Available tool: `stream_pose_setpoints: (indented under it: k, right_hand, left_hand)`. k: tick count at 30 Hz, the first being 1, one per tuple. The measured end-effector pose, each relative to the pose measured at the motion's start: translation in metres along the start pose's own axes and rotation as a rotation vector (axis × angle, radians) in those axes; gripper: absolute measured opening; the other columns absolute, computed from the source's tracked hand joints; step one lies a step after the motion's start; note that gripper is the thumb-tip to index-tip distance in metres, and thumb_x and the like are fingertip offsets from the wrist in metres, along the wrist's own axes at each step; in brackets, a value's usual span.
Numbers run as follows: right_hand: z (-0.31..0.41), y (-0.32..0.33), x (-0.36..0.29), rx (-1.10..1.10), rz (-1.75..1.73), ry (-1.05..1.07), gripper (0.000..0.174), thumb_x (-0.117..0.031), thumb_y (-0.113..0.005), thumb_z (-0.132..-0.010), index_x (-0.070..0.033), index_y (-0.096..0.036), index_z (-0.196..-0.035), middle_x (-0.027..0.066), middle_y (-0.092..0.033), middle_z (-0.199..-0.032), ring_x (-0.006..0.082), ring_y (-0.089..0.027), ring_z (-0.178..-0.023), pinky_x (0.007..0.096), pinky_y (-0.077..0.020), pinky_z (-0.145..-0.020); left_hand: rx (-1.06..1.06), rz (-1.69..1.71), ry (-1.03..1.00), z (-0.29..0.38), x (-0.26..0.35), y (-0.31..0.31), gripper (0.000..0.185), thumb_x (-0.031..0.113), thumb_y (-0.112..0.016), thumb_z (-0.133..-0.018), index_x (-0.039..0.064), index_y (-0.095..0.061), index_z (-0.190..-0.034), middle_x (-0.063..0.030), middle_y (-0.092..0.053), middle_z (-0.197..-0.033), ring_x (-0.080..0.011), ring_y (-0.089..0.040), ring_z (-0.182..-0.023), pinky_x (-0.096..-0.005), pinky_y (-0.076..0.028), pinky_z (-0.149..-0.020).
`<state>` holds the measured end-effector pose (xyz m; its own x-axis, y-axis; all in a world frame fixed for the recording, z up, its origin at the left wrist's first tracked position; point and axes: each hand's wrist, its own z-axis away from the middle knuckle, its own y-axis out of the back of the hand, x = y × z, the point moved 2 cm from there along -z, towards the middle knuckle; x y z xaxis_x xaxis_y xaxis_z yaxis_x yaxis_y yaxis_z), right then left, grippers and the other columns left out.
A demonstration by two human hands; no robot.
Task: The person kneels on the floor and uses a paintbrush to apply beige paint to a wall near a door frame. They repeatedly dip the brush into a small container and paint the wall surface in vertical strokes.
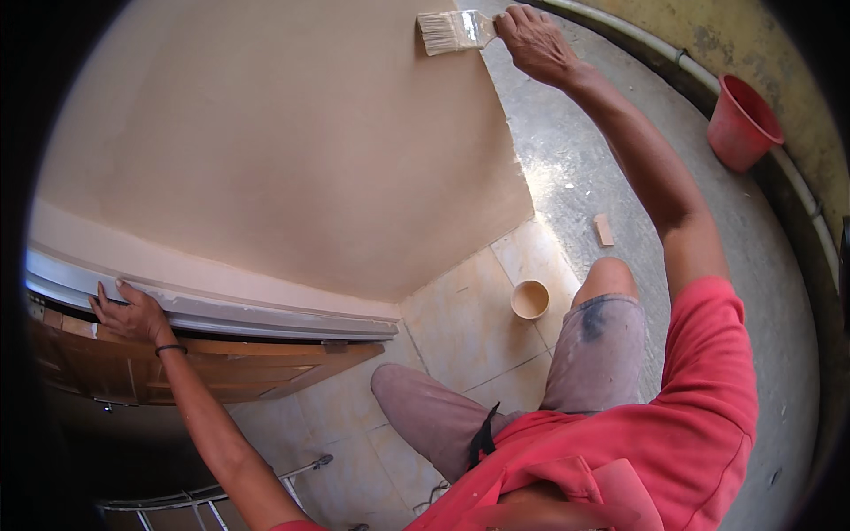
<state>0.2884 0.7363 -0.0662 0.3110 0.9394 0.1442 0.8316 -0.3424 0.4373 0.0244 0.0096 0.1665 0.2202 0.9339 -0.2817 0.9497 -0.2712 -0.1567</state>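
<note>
My right hand (536, 43) grips the handle of a wide flat paintbrush (448, 32) at the top of the view. Its pale, paint-coated bristles lie against the beige wall (285, 133), close to the wall's outer edge. At the left, my left hand (133, 312) rests on a light-painted door frame (219, 305), fingers apart, holding nothing. A wooden door (219, 372) stands just below that hand. On the tiled floor, near my knees, sits a small round tub (530, 299) with tan paint inside.
A red plastic bucket (740, 126) stands by a pipe (664, 48) along the yellowish wall at right. A small flat block (603, 229) lies on the concrete floor (551, 152). At lower left, a metal-barred frame (199, 498) stands near my left arm.
</note>
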Motion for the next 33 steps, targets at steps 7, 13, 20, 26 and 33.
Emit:
stream_pose_setpoints:
  k: [7, 13, 20, 26, 33]
  right_hand:
    - [0.020, -0.039, -0.002, -0.044, 0.119, -0.019, 0.011, -0.002, -0.057, -0.099, -0.005, -0.053, -0.109, 0.0141, -0.060, -0.095, 0.0308, -0.064, -0.089, 0.0463, -0.0497, -0.078]
    - [0.026, -0.038, 0.002, -0.081, -0.016, 0.001, 0.016, 0.004, -0.056, -0.097, -0.004, -0.052, -0.110, 0.0153, -0.060, -0.097, 0.0339, -0.063, -0.093, 0.0482, -0.0482, -0.082]
    - [0.051, -0.018, 0.023, -0.279, -0.064, -0.136, 0.012, -0.005, -0.056, -0.101, -0.005, -0.053, -0.112, 0.0201, -0.063, -0.101, 0.0384, -0.064, -0.095, 0.0500, -0.0483, -0.083]
    - [0.091, 0.015, 0.038, -0.387, -0.206, -0.276, 0.017, -0.016, -0.061, -0.102, -0.003, -0.059, -0.112, 0.0238, -0.070, -0.097, 0.0430, -0.068, -0.091, 0.0534, -0.0511, -0.078]
    - [0.014, -0.003, -0.004, -0.486, -0.411, -0.244, 0.021, -0.027, -0.070, -0.102, -0.007, -0.075, -0.098, 0.0153, -0.074, -0.080, 0.0311, -0.070, -0.071, 0.0455, -0.0521, -0.065]
  left_hand:
    - [-0.020, 0.039, 0.008, 0.001, 0.002, 0.005, 0.041, 0.042, -0.068, -0.101, 0.014, -0.071, -0.132, -0.0146, -0.061, -0.148, -0.0316, -0.054, -0.141, -0.0508, -0.041, -0.114]
    - [-0.039, -0.057, -0.020, 0.000, -0.004, 0.009, 0.038, 0.038, -0.071, -0.100, 0.014, -0.071, -0.130, -0.0137, -0.063, -0.145, -0.0326, -0.058, -0.137, -0.0504, -0.045, -0.109]
    - [-0.027, -0.032, -0.017, 0.000, -0.003, 0.006, 0.038, 0.038, -0.071, -0.100, 0.015, -0.072, -0.130, -0.0141, -0.063, -0.144, -0.0313, -0.058, -0.137, -0.0490, -0.046, -0.109]
    - [0.002, 0.010, -0.028, 0.002, 0.002, 0.001, 0.039, 0.038, -0.071, -0.100, 0.015, -0.072, -0.131, -0.0140, -0.064, -0.143, -0.0308, -0.057, -0.138, -0.0492, -0.046, -0.111]
    - [-0.008, 0.028, -0.020, 0.002, -0.014, 0.009, 0.039, 0.037, -0.073, -0.099, 0.015, -0.071, -0.130, -0.0137, -0.064, -0.142, -0.0322, -0.057, -0.137, -0.0511, -0.044, -0.112]
